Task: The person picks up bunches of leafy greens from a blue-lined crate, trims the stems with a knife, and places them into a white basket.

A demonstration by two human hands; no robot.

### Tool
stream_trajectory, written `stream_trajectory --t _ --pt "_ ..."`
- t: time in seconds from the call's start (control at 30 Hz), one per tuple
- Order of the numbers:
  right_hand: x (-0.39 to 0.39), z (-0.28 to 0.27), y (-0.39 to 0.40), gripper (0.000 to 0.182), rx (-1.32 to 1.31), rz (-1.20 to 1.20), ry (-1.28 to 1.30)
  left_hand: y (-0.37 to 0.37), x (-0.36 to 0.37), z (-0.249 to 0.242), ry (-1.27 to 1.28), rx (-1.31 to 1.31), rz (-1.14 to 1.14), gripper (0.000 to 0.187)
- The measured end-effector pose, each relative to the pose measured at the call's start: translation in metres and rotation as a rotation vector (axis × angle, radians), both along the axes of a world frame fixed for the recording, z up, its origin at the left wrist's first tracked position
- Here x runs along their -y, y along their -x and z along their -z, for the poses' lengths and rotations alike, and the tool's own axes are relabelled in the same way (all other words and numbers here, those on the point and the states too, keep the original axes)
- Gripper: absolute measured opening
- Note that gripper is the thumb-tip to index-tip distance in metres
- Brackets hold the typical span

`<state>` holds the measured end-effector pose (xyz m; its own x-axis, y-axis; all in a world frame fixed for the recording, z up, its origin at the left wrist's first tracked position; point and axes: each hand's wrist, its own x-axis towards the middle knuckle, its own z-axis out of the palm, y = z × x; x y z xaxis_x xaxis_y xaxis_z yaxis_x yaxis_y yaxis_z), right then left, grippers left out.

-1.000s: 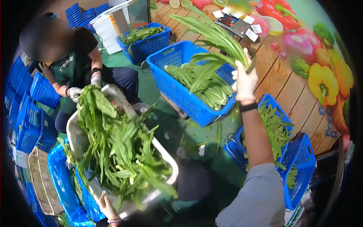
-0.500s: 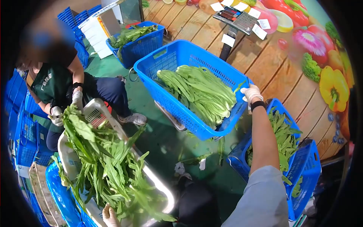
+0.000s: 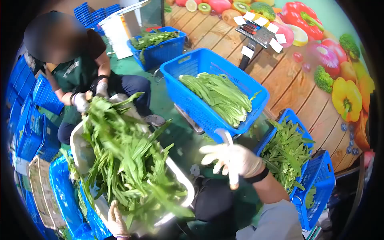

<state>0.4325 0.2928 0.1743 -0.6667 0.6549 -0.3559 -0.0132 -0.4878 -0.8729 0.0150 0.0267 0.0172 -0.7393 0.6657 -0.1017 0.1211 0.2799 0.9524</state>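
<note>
My gloved right hand [image 3: 240, 161] is raised between the two baskets, fingers stretched out, with a small curved knife [image 3: 233, 174] held against the palm. Beyond it, a blue basket [image 3: 172, 86] contains a bundle of long leafy greens [image 3: 218, 96], laid side by side. My gloved left hand [image 3: 116, 222] is at the near edge of a white basket [image 3: 185, 188], its fingers extended upward beside the leaves. Loose leafy greens [image 3: 128, 156] heap over that basket. I cannot see whether the left fingertips touch a leaf.
A person in a dark apron [image 3: 74, 74] sits opposite, gloved hands at the far end of the greens. Blue crates of greens [image 3: 298, 188] stand at right, another blue crate [image 3: 164, 54] at the back. A scale display [image 3: 258, 34] rises behind the blue basket.
My right hand has let go of the blue basket's rim and moved left and toward me; the knife now shows clearly in it. The other person's hands have shifted over the greens.
</note>
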Motion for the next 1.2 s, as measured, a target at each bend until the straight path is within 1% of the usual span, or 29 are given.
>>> stream_trajectory --t 0.03,0.13,0.17,0.23,0.27,0.3,0.33,0.37,0.4,0.43,0.47,0.5,0.53,0.57,0.63,0.7,0.73,0.77,0.8,0.83,0.87,0.9,0.93,0.97,1.03,1.1,1.13,1.17,1.2 --pt "0.013 0.017 0.014 0.046 -0.225 -0.065 0.214 0.007 0.006 -0.010 0.000 -0.022 0.012 0.032" --pt "0.053 0.015 0.060 0.044 -0.189 -0.175 0.059 0.025 0.029 -0.008 -0.003 0.181 0.011 0.037" --pt "0.057 0.010 0.075 0.042 -0.101 -0.134 0.198 0.032 0.038 -0.004 0.052 0.230 0.039 0.037" --pt "0.064 0.004 0.089 0.040 -0.066 -0.059 0.123 0.001 0.030 -0.026 0.100 0.023 0.199 0.039" --pt "0.065 0.001 0.092 0.038 -0.098 0.002 0.101 0.003 0.039 0.003 0.280 -0.055 0.316 0.032" --pt "0.060 0.000 0.091 0.040 -0.256 -0.031 0.112 -0.013 0.045 0.032 0.012 -0.427 0.517 0.022" --pt "0.053 0.010 0.090 0.045 -0.256 -0.087 -0.077 -0.041 0.049 0.032 -0.072 0.501 0.257 0.018" --pt "0.050 -0.010 0.090 0.050 -0.221 -0.080 -0.134 -0.030 0.054 0.060 0.361 0.027 0.857 0.056" --pt "0.040 -0.003 0.082 0.050 -0.179 -0.056 -0.144 -0.065 0.037 0.038 0.270 0.295 0.630 0.059" --pt "0.035 -0.015 0.077 0.048 -0.062 -0.030 -0.288 -0.076 0.028 0.024 0.207 -0.429 0.683 0.059" --pt "0.017 -0.005 0.069 0.044 -0.066 0.103 -0.100 -0.087 0.013 -0.019 0.458 -0.454 0.728 0.050" --pt "0.000 0.011 0.054 0.042 -0.005 0.144 -0.292 -0.094 0.016 -0.008 0.293 -0.533 0.734 0.060" --pt "-0.011 0.008 0.054 0.040 0.005 0.330 -0.207 -0.097 0.015 -0.002 0.285 -0.518 0.712 0.060" --pt "-0.026 -0.002 0.045 0.038 0.071 0.368 -0.087 -0.098 0.010 0.000 0.274 -0.502 0.708 0.061" --pt "-0.061 0.023 0.022 0.038 0.051 0.487 -0.113 -0.093 0.000 -0.013 0.348 -0.244 0.818 0.051" --pt "-0.078 0.039 0.017 0.039 -0.003 0.553 -0.063 -0.086 -0.008 -0.007 0.168 0.152 0.941 0.054" --pt "-0.080 0.041 0.021 0.040 -0.005 0.510 -0.095 -0.082 -0.019 -0.005 0.714 0.678 0.821 0.044" --pt "-0.075 0.041 0.029 0.040 0.007 0.460 -0.120 -0.087 -0.033 -0.026 0.332 0.332 0.843 0.032" --pt "-0.070 0.042 0.039 0.043 0.060 0.419 -0.183 -0.085 -0.045 -0.047 0.323 0.870 0.688 0.038" --pt "-0.068 0.050 0.046 0.043 0.050 0.413 -0.098 -0.084 -0.035 0.057 -0.043 0.833 0.724 0.036" --pt "-0.063 0.052 0.050 0.043 0.042 0.362 -0.082 -0.079 -0.068 -0.024 0.106 0.918 0.493 0.030" --pt "-0.058 0.052 0.058 0.042 0.016 0.309 -0.072 -0.072 -0.092 -0.045 0.239 0.455 0.384 0.027" --pt "-0.048 0.045 0.061 0.041 0.000 0.264 -0.073 -0.053 -0.103 -0.013 0.010 0.361 0.432 0.024" --pt "-0.039 0.042 0.064 0.039 -0.024 0.221 -0.076 -0.034 -0.113 0.011 -0.067 0.252 0.369 0.042" --pt "-0.032 0.066 0.059 0.032 0.021 0.252 -0.176 -0.020 -0.124 -0.009 0.203 -0.081 0.244 0.068" --pt "-0.006 0.054 0.075 0.046 0.226 0.190 -0.328 0.015 -0.119 -0.012 0.433 -0.032 0.454 0.103" --pt "0.015 0.026 0.091 0.044 0.175 0.102 -0.181 0.027 -0.109 -0.013 0.407 -0.030 0.465 0.093" --pt "0.035 0.012 0.111 0.040 0.233 0.191 -0.083 0.038 -0.095 -0.031 0.430 -0.051 0.435 0.073" --pt "0.042 0.016 0.117 0.032 0.142 0.111 0.143 0.049 -0.078 -0.052 0.451 -0.157 0.348 0.065"
